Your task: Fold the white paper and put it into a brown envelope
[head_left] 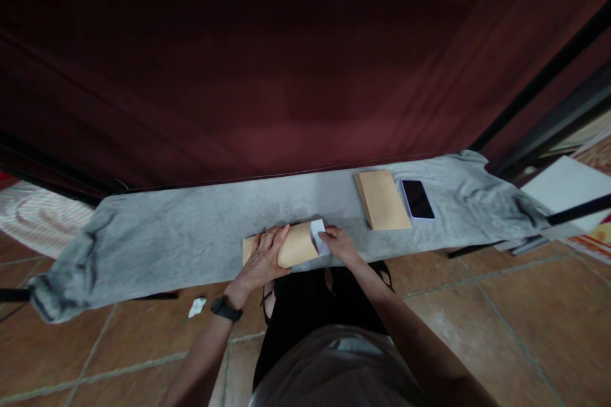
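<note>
A tan paper envelope (298, 245) lies near the front edge of the grey cloth, its opening facing right. My left hand (262, 259) spans the envelope's left part, fingers over the top and thumb at the near edge, gripping it. At the open end, my right hand (338, 243) pinches a white paper (317, 229) that sticks partly out of the envelope. How far the paper reaches inside is hidden.
A stack of tan envelopes (384, 200) lies to the right on the grey cloth (181, 222), beside a phone (418, 199). A dark red panel (305, 108) rises behind. A crumpled white scrap (197, 306) is on the tiled floor (143, 337).
</note>
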A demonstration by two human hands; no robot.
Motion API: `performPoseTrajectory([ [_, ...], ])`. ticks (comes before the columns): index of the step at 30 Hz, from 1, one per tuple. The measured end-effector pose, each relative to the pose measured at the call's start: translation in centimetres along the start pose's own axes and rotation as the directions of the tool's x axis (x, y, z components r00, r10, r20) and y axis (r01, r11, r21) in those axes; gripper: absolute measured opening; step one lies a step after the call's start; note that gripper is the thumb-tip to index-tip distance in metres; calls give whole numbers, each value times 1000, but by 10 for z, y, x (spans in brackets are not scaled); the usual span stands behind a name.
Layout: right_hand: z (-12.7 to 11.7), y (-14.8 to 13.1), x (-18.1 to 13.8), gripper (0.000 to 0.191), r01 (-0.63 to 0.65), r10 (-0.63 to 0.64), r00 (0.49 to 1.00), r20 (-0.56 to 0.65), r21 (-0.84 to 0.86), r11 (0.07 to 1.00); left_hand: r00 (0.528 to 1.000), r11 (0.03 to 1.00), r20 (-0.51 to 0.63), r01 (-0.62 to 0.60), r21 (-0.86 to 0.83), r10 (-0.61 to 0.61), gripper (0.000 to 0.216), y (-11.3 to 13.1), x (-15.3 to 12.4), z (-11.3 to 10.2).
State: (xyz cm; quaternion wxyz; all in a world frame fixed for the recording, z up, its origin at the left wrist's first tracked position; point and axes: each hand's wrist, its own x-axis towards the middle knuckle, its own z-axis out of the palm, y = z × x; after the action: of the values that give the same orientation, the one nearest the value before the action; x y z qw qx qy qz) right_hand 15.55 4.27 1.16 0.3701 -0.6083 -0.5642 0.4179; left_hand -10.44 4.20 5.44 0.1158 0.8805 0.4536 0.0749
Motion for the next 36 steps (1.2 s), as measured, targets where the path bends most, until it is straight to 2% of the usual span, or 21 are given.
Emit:
performPoseTrajectory([
  [10,13,-3,-7,25,-66,65,998,-21,-6,998,999,999,-12,-51,-15,51,113,13,12,8],
  [17,14,-1,-11,6,-101,107,980,-168,39,994,999,999,-4,-51,3,51,112,18,14,7],
  [20,14,0,-12,18,-123,132,963,-237,54,991,998,998,-4,-64,29,64,111,20,17,4],
  [22,13,0,-12,34,-145,169,946,-276,107,984,997,996,0,-77,48,77,109,20,19,3],
  [24,11,0,-10,43,-165,233,935,-268,252,954,995,993,4,-97,66,97,107,19,21,0],
  [27,10,0,-5,25,-189,304,935,-181,470,862,995,991,-18,-99,85,101,103,17,24,-2],
  [29,10,1,-3,15,-203,331,931,-157,531,823,995,997,-90,-39,70,46,97,16,25,-2],
  [31,10,2,-1,17,-207,358,918,-167,568,796,972,997,-221,72,-36,-79,89,18,26,5],
  [33,12,3,-1,20,-197,378,907,-186,605,771,893,935,-343,192,-298,-293,82,25,26,16],
  [34,14,4,-2,22,-187,381,903,-197,619,763,839,848,-346,229,-478,-421,80,32,26,24],
  [35,15,5,-2,23,-175,379,902,-207,628,758,786,709,-292,246,-661,-545,77,40,27,32],
  [36,18,5,-3,23,-162,372,903,-214,634,757,757,517,-169,248,-819,-631,73,49,27,40],
])
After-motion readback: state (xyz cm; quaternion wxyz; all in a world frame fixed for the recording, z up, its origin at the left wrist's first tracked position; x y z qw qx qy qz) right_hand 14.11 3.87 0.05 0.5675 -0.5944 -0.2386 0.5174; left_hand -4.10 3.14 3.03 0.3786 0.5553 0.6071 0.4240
